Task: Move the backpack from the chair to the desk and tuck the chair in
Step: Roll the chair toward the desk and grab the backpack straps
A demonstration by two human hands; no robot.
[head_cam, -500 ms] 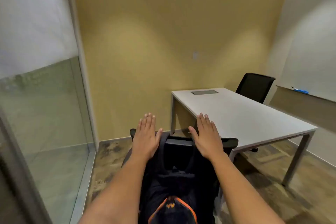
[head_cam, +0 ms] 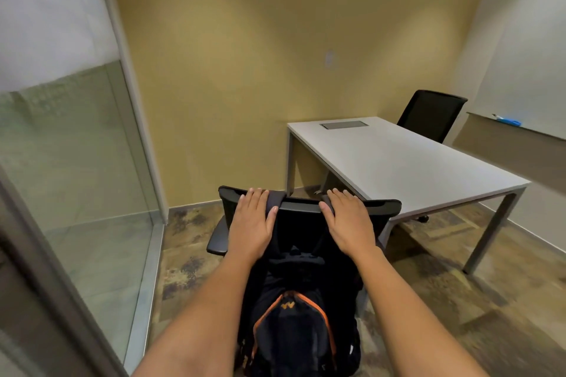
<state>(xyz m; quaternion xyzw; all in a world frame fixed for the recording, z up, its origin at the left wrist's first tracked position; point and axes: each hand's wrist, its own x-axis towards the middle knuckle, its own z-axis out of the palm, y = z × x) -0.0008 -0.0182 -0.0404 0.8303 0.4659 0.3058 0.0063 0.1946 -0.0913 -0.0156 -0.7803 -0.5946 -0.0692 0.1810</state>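
Note:
A black backpack (head_cam: 294, 330) with orange trim hangs down the near side of a black office chair (head_cam: 387, 208), its two straps looped over the top of the backrest. My left hand (head_cam: 251, 223) lies flat on the left strap, fingers straight and together. My right hand (head_cam: 349, 223) lies flat on the right strap in the same way. Both sets of fingertips reach the backrest's top edge. Neither hand is curled around anything. The white desk (head_cam: 398, 156) stands just beyond the chair, to the right, with a grey cable hatch near its far end.
A glass partition (head_cam: 70, 162) with a metal frame runs along the left. A second black chair (head_cam: 432, 113) sits behind the desk. A ledge with a blue eraser (head_cam: 508, 122) lines the right wall. The chair's left armrest (head_cam: 217, 239) sticks out over patterned floor.
Both hands have drawn back a little, so the fingertips now lie on the backrest's top edge instead of past it. More of the chair and backpack shows.

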